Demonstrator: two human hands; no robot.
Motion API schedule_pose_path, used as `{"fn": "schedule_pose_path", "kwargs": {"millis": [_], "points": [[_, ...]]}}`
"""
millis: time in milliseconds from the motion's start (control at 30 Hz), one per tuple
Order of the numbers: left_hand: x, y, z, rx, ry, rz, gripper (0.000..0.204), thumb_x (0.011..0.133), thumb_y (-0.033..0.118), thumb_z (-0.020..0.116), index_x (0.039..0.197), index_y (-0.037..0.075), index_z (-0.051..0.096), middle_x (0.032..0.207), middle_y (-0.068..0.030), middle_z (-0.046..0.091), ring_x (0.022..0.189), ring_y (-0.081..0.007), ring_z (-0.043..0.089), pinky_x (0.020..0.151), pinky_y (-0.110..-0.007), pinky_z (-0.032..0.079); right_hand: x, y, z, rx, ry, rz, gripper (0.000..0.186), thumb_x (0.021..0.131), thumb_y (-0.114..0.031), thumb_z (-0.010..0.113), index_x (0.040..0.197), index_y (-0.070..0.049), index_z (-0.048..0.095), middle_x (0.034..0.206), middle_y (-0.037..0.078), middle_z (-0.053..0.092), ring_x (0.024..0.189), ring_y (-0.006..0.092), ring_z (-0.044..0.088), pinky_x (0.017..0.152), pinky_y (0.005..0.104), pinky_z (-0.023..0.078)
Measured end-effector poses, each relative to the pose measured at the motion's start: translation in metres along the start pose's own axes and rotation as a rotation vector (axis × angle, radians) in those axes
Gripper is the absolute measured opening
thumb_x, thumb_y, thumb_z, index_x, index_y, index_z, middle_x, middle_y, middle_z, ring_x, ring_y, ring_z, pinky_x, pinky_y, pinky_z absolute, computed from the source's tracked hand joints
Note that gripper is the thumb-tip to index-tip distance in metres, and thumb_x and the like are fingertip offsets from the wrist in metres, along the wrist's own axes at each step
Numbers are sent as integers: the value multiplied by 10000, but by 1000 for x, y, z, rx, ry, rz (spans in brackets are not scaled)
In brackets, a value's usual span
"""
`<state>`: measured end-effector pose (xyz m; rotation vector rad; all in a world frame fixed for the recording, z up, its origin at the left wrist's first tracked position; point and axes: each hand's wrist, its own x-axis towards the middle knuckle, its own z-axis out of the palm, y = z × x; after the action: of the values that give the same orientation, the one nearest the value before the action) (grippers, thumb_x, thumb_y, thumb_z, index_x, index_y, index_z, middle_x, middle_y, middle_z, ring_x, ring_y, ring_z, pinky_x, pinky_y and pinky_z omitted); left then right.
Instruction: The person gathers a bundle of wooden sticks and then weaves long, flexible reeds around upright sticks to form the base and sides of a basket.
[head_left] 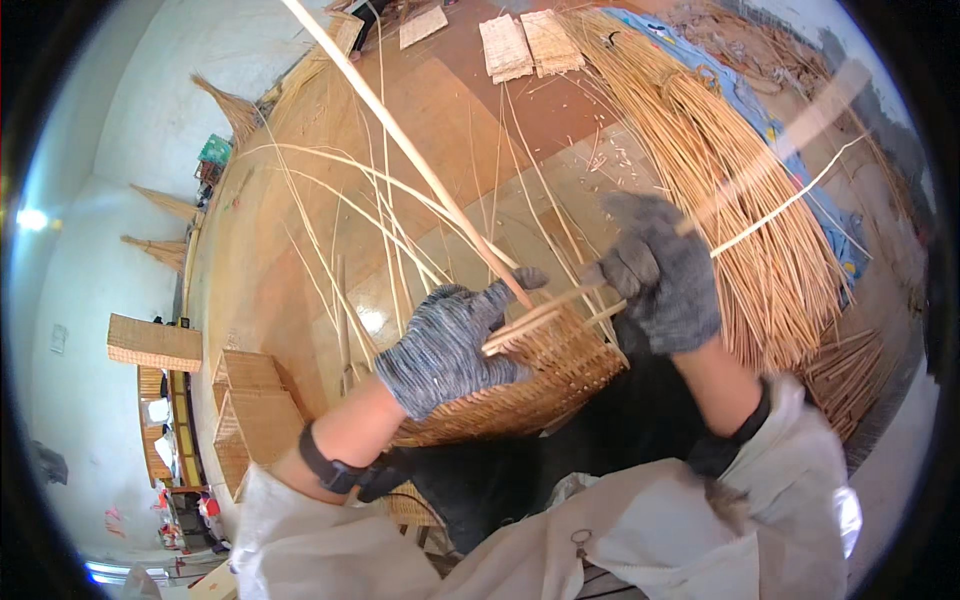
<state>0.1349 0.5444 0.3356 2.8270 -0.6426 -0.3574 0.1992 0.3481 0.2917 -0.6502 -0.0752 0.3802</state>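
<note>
A half-woven wicker basket (540,385) rests against my lap, with long loose rods (400,215) standing out from its far side. My left hand (445,345), in a grey knitted glove, grips the basket's upper edge, its thumb lying by a thick pale rod (400,125) that slants up and to the left. My right hand (660,275), gloved alike and slightly blurred, is closed around a thin wicker strand (790,205) at the basket's right end. A wider strip (790,140) beyond that hand is smeared by motion.
A large bundle of rods (710,180) lies on a blue cloth (835,240) at the right. Two woven mats (505,48) lie on the far floor, with scattered chips around. Woven boxes (255,410) stand at the left, and bundled stalks (228,108) lean along the wall.
</note>
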Motion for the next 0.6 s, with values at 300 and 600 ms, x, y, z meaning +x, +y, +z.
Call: {"fn": "schedule_pose_path", "kwargs": {"millis": [300,600], "points": [[24,26,1,-808,-53,-338,316,831,231,551,1068,23,529,879,-74,587,821,-136,521,792,-272,423,-12,22,-12,128,92,-267,259,845,-142,475,1037,32,467,480,-45,275,389,67,290,378,189,281],[-18,18,6,-801,421,-221,231,827,147,550,997,-10,541,877,-92,591,843,-155,528,795,-272,428,-45,17,-68,-821,-84,154,208,823,-132,546,985,-1,561,682,47,554,563,125,535,455,239,433]]}}
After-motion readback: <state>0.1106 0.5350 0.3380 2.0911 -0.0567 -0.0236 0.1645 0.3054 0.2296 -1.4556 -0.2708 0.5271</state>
